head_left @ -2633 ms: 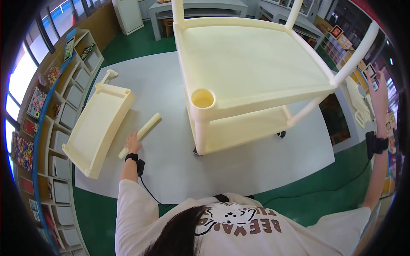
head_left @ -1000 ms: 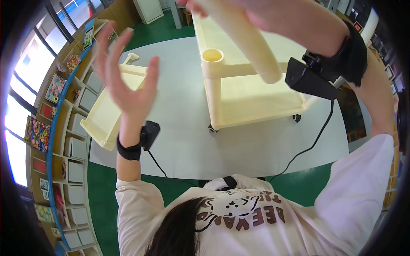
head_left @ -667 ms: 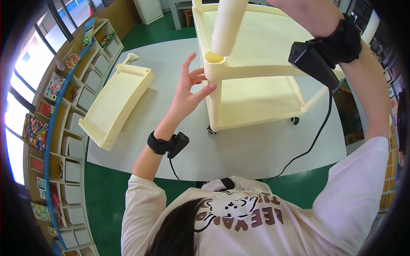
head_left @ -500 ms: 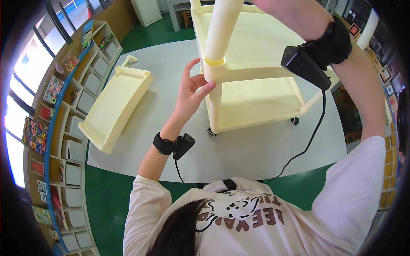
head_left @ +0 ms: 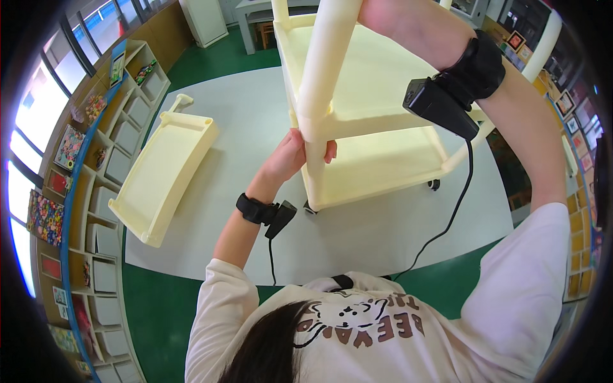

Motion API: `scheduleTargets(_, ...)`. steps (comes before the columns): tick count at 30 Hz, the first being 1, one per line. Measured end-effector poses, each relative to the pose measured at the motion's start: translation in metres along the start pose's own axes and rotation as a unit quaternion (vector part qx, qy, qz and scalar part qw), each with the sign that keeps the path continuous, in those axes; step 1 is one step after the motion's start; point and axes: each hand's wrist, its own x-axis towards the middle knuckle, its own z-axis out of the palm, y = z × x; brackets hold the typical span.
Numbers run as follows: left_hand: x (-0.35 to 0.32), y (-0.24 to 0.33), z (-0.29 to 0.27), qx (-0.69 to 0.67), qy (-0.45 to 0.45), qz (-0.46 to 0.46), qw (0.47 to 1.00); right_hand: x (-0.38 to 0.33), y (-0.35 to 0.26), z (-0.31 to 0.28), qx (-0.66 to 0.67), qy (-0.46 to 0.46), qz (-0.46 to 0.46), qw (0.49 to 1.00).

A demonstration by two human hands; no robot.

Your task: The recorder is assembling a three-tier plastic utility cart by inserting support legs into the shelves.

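A cream plastic rolling cart [head_left: 383,172] with trays on tubular posts stands on the table before me. My left hand [head_left: 285,155] is closed round its near-left post, just under the upper tray's corner; fingertips show on the post's right side. The thicker post section [head_left: 329,57] rises from that corner out of the upper edge. My right forearm reaches across the top right to this section's upper part. Of my right hand [head_left: 377,14] only the part by the wrist shows; its fingers are out of sight. Both wrists wear black straps with small black devices.
A loose cream tray [head_left: 167,172] lies on the grey-white table [head_left: 249,249] at the left, with a short cream tube piece [head_left: 182,101] at its far end. Black cables hang from both wrist devices. A low curved shelf [head_left: 105,223] with bins lines the left side.
My left hand has gone from open fingers beside the corner joint to a grip round the post below it. The thick post section's yellow lower rim no longer shows at the corner.
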Motion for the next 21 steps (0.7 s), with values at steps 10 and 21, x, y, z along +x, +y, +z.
scheduleTargets(10, 0.008, -0.009, -0.008, -0.039, -0.047, 0.012, 0.998, 0.006, 0.003, -0.007, -0.056, -0.137, -0.021, 0.989)
scheduleTargets(21, 0.014, -0.010, 0.008, -0.069, -0.081, 0.000, 0.994, 0.002, 0.006, 0.004, -0.116, -0.155, -0.033, 0.981)
